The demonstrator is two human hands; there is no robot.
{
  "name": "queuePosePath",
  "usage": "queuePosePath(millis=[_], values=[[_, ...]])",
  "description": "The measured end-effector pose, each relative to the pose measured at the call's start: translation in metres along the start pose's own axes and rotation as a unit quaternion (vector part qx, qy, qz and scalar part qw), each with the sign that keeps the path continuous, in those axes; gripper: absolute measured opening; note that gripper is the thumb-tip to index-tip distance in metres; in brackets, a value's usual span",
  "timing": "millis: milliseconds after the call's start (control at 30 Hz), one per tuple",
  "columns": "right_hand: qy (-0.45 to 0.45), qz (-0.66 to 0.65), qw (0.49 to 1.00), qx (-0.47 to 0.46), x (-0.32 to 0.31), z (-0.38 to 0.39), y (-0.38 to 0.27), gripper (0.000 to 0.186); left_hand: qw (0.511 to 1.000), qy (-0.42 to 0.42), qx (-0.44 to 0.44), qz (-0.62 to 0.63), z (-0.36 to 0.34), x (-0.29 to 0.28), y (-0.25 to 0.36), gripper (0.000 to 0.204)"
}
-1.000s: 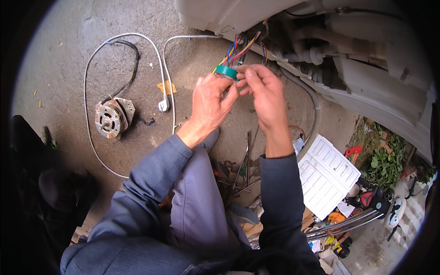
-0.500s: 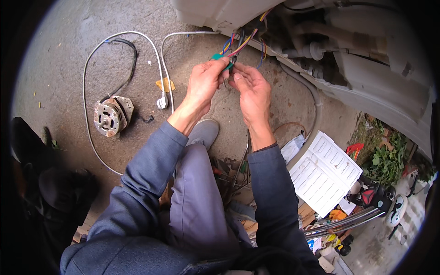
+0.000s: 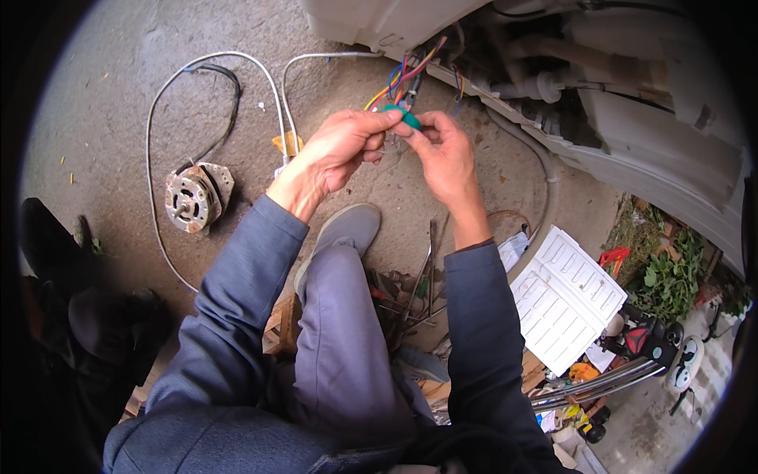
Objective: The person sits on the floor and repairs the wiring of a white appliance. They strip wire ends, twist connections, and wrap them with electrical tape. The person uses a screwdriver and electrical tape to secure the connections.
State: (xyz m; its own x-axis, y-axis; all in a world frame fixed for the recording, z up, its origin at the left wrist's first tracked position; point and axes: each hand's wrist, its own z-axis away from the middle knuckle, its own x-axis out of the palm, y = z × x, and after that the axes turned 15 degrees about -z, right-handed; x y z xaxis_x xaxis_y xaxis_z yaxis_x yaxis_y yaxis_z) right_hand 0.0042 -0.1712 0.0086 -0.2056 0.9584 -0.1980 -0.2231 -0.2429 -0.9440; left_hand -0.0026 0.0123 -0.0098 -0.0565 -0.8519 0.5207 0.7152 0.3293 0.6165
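A roll of green electrical tape [image 3: 411, 119] is between my two hands, below a bundle of coloured wires [image 3: 416, 71] that hangs from the white machine housing. My left hand [image 3: 344, 147] is closed, its thumb and forefinger pinching at the tape's left side, close to the wire ends. On the other side, my right hand [image 3: 447, 155] grips the roll between thumb and fingers. My fingers hide exactly where tape and wires meet. A black cable [image 3: 413, 88] comes down among the wires just above the roll.
An electric motor [image 3: 192, 197] lies on the concrete at left, with a looped grey cord [image 3: 148, 150] around it. A grey hose [image 3: 550, 170] runs along the housing [image 3: 359, 20]. White slotted panel [image 3: 564, 300], tools [image 3: 418, 292] and a person's dark shoe [image 3: 47, 237] are nearby.
Both hands have turned and shifted; the left wrist is lower and further left. The green tape has moved slightly right and down and shows more between my fingers.
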Motion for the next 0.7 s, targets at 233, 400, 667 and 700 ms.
queuePosePath(millis=[233, 400, 667, 700], values=[[-0.049, 0.121, 0.991, -0.001, -0.022, -0.004, -0.028, 0.025, 0.991, 0.021, 0.066, -0.114, -0.004, -0.005, 0.000, 0.022], [-0.072, 0.134, 0.988, 0.032, -0.039, -0.005, -0.021, 0.027, 0.958, 0.048, 0.129, -0.250, -0.001, -0.014, -0.004, 0.021], [0.039, -0.037, 0.997, -0.064, 0.011, 0.007, -0.039, 0.021, 0.796, 0.303, 0.294, -0.435, 0.005, 0.012, -0.030, 0.021], [0.040, -0.025, 0.996, -0.076, 0.012, 0.006, -0.039, 0.020, 0.809, 0.299, 0.264, -0.432, 0.008, 0.016, -0.032, 0.019]])
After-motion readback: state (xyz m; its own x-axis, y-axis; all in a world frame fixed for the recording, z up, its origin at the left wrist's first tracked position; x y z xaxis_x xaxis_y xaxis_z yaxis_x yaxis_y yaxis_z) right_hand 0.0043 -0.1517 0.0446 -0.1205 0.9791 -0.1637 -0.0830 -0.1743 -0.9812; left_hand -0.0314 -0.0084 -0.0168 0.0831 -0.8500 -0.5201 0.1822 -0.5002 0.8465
